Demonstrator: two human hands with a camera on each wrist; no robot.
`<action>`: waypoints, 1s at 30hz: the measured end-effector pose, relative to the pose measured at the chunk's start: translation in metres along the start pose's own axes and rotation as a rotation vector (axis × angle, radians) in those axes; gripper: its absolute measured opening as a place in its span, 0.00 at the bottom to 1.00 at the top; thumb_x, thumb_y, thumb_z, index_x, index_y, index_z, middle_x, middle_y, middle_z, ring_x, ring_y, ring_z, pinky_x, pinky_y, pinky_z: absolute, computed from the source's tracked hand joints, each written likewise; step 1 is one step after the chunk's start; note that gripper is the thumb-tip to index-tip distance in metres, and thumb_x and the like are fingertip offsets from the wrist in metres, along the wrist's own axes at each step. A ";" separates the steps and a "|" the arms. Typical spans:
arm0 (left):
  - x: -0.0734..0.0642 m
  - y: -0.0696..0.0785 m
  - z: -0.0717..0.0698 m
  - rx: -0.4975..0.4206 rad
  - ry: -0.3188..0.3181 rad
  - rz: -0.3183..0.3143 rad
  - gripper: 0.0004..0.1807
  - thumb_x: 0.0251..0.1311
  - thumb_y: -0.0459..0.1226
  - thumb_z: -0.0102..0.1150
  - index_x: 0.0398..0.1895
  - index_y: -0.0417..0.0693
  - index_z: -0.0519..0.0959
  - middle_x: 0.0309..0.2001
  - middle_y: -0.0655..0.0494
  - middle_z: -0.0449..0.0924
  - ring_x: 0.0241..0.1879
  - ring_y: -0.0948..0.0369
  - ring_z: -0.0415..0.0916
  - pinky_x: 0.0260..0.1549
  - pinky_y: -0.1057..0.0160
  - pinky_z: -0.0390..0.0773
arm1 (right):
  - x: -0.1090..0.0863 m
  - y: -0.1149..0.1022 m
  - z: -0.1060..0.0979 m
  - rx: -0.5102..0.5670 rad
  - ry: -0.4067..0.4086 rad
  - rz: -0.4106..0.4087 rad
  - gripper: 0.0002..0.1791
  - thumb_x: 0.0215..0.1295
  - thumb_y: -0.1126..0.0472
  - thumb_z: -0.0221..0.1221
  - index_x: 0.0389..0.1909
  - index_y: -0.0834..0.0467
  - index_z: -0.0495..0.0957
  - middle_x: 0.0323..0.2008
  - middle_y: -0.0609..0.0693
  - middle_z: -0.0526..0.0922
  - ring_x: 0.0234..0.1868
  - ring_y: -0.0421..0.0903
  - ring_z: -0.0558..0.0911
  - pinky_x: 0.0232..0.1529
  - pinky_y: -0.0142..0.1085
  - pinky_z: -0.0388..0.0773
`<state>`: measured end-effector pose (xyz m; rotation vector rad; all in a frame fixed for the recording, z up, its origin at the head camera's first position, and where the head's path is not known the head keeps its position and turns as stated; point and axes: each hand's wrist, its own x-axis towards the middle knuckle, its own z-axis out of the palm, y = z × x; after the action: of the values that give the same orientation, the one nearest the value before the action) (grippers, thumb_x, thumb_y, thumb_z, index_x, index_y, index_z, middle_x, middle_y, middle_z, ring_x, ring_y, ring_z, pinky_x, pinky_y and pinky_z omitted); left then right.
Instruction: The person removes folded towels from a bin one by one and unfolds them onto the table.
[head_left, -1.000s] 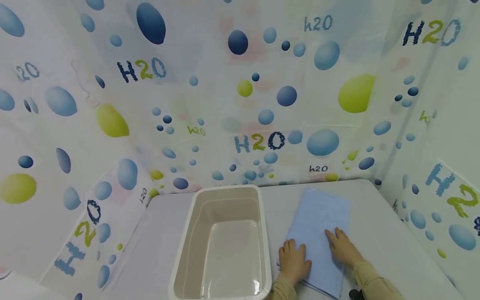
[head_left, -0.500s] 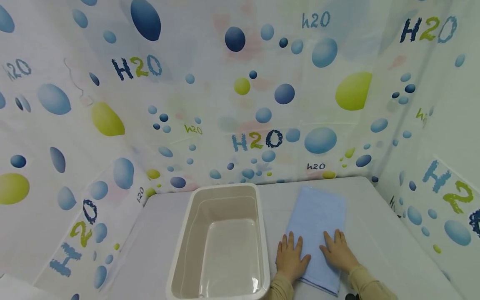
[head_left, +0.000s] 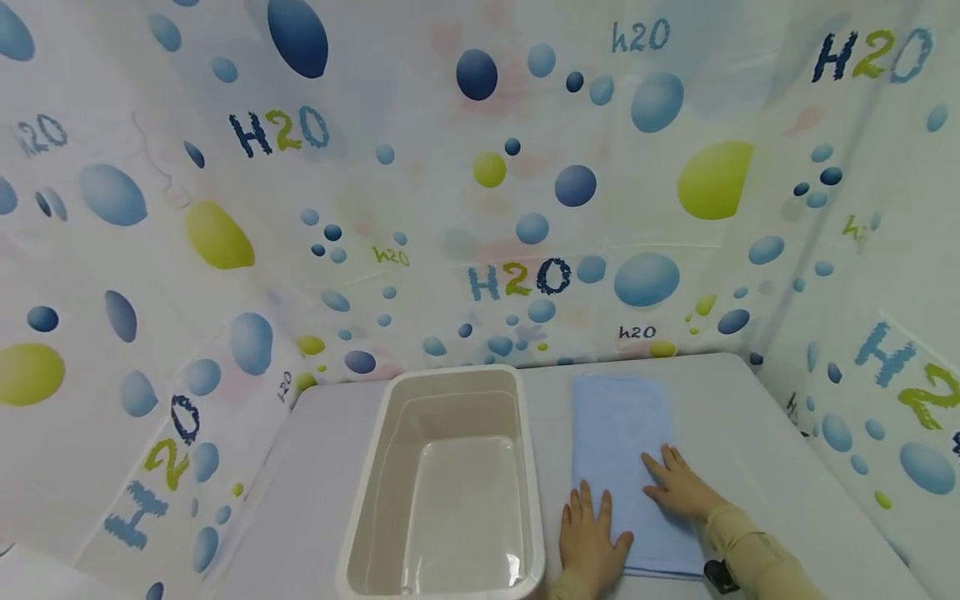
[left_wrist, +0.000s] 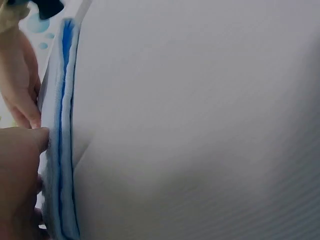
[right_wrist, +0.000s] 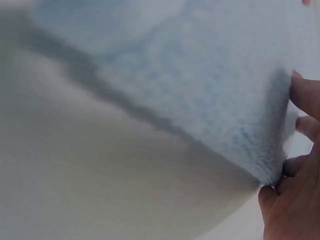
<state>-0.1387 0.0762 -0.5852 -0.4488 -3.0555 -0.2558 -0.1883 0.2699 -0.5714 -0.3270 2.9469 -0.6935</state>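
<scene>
A light blue towel (head_left: 618, 433), folded into a long rectangle, lies flat on the white table. My left hand (head_left: 591, 537) rests with straight, spread fingers on its near left part. On the towel's right side, my right hand (head_left: 681, 485) lies with fingers extended. Folded layers show along the towel's edge (left_wrist: 62, 150) in the left wrist view, with the left hand (left_wrist: 20, 180) against it. In the right wrist view the fingers of the right hand (right_wrist: 297, 165) touch the towel's fuzzy surface (right_wrist: 215, 100).
A beige rectangular basin (head_left: 465, 500) stands left of the towel. The table (head_left: 300, 500) meets a curtain (head_left: 420, 192) printed with blue and green drops at the back and sides. A small black object (head_left: 720, 577) sits by the right wrist.
The towel has turned from a slant to nearly straight, its far end shifting left and its near end right. Both hands have stayed on it, moving slightly.
</scene>
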 end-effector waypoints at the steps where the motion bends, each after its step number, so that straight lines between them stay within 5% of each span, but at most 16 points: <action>1: -0.002 0.001 -0.001 0.005 -0.003 0.003 0.34 0.59 0.63 0.42 0.66 0.60 0.66 0.68 0.46 0.62 0.67 0.50 0.62 0.62 0.53 0.65 | 0.001 0.002 -0.001 0.003 -0.012 -0.006 0.32 0.61 0.56 0.57 0.61 0.70 0.64 0.62 0.84 0.50 0.64 0.79 0.49 0.61 0.67 0.53; 12: -0.018 0.004 0.000 0.076 0.049 0.036 0.34 0.59 0.65 0.38 0.65 0.63 0.66 0.67 0.48 0.63 0.66 0.52 0.62 0.61 0.55 0.66 | 0.009 -0.001 -0.011 0.012 -0.064 -0.027 0.32 0.57 0.59 0.61 0.60 0.72 0.66 0.60 0.86 0.51 0.62 0.81 0.51 0.59 0.68 0.54; 19: -0.019 -0.001 0.006 0.094 0.079 0.045 0.34 0.61 0.66 0.34 0.66 0.64 0.65 0.68 0.48 0.62 0.67 0.53 0.61 0.61 0.55 0.65 | 0.026 -0.021 -0.010 -0.168 -0.040 0.020 0.27 0.50 0.66 0.61 0.53 0.72 0.71 0.54 0.80 0.66 0.56 0.77 0.65 0.56 0.63 0.64; 25: -0.025 -0.006 0.016 0.113 0.216 0.079 0.31 0.60 0.64 0.39 0.62 0.64 0.70 0.65 0.46 0.66 0.64 0.52 0.65 0.58 0.54 0.68 | 0.041 -0.029 -0.004 -0.167 -0.003 -0.009 0.25 0.45 0.72 0.57 0.50 0.73 0.73 0.49 0.72 0.72 0.52 0.70 0.70 0.54 0.59 0.68; 30: -0.031 -0.011 0.024 0.142 0.365 0.091 0.30 0.57 0.65 0.41 0.58 0.66 0.74 0.61 0.43 0.70 0.61 0.52 0.69 0.53 0.56 0.70 | 0.055 -0.038 0.007 -0.143 0.111 -0.083 0.21 0.48 0.71 0.59 0.47 0.69 0.76 0.41 0.64 0.75 0.42 0.61 0.74 0.47 0.54 0.73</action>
<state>-0.1124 0.0609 -0.6126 -0.4711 -2.6682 -0.1012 -0.2339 0.2209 -0.5633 -0.4388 3.1124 -0.5264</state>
